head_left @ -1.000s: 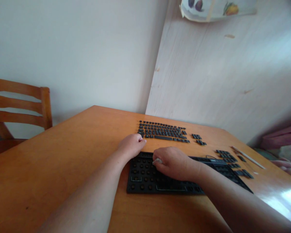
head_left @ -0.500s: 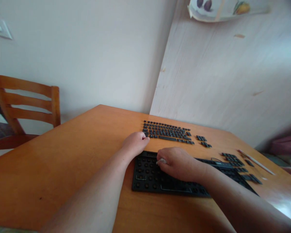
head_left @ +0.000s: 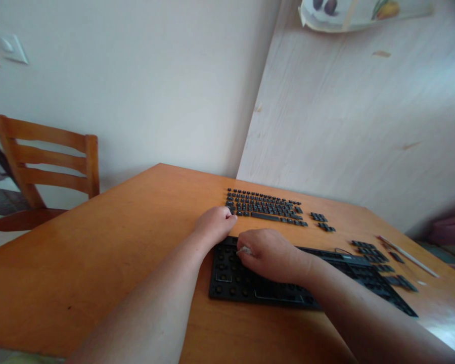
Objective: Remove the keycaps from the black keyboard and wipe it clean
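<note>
My right hand point(head_left: 269, 255) hid part of the keyboard base point(head_left: 275, 294) and of the pale wad point(head_left: 244, 251) it gripped. The keycaps point(head_left: 264, 207) beyond were too small for me to read; the top edge cropped the fruit picture point(head_left: 360, 18).

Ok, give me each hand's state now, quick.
Left hand: closed, at the far left corner of the keyboard base; whether it grips anything cannot be told.
Right hand: closed, holding a small whitish wad over the keyboard base.

Keyboard base point(head_left: 276, 294): black plastic, matt. Keycaps point(head_left: 264, 216): dark plastic, matt. Tabletop point(head_left: 147, 217): smooth wood, glossy at right. Chair point(head_left: 53, 158): varnished wood. Wall point(head_left: 174, 91): smooth, matt.
</note>
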The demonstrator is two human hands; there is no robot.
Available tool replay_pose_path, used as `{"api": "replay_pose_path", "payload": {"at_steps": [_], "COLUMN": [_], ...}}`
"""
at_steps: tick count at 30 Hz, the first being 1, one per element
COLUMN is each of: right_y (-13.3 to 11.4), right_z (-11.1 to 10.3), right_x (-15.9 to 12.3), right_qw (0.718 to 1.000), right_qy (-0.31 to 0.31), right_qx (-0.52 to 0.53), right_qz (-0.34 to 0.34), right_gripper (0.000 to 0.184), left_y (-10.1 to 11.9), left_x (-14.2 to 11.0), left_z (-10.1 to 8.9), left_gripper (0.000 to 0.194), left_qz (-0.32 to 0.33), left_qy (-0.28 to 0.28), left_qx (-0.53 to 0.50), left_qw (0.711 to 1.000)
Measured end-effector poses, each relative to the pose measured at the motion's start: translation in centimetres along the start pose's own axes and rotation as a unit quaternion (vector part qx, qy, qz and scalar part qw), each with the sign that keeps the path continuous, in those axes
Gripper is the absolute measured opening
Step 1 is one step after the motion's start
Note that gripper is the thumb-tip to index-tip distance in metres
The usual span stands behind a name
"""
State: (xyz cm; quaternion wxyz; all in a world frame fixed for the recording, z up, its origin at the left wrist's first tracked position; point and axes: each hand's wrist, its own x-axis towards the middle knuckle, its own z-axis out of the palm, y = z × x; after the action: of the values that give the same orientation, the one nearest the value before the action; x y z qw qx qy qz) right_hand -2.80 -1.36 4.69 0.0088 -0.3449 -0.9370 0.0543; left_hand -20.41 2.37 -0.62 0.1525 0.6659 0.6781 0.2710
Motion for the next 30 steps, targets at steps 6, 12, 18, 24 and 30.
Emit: {"api": "replay_pose_path", "payload": {"at_steps": [6,12,18,24,30], "right_y": [-0.1,-0.9,-1.7,-2.3,-2.5], "right_z": [-0.2,-0.1,0.1,0.4,0.4], "right_x": [0.0,0.6,1.4,2.0,2.2], "right_qw": [1.000,1.000,1.000,1.000,1.000], "right_qy": [-0.004,0.002,0.016,0.023,0.022], "right_qx": [0.002,-0.004,-0.006,-0.012,-0.015], "right_qz": [0.004,0.000,-0.010,-0.010,-0.006], "right_gripper": [0.015,0.015,0.015,0.016,0.016], "left_y": [-0.2,-0.4,-0.4,-0.5,-0.6], "left_x": [0.2,0.5,0.6,0.7,0.9], "left_z": [-0.1,-0.1,-0.2,-0.2,-0.3], "left_gripper": [0.034,0.033,0.032,0.030,0.031], "left_qz": [-0.003,-0.016,-0.020,-0.019,-0.032], "left_qy": [0.009,0.017,0.014,0.008,0.007], "left_qx": [0.000,0.008,0.006,-0.002,-0.019], "left_qw": [1.000,1.000,1.000,1.000,0.999]}}
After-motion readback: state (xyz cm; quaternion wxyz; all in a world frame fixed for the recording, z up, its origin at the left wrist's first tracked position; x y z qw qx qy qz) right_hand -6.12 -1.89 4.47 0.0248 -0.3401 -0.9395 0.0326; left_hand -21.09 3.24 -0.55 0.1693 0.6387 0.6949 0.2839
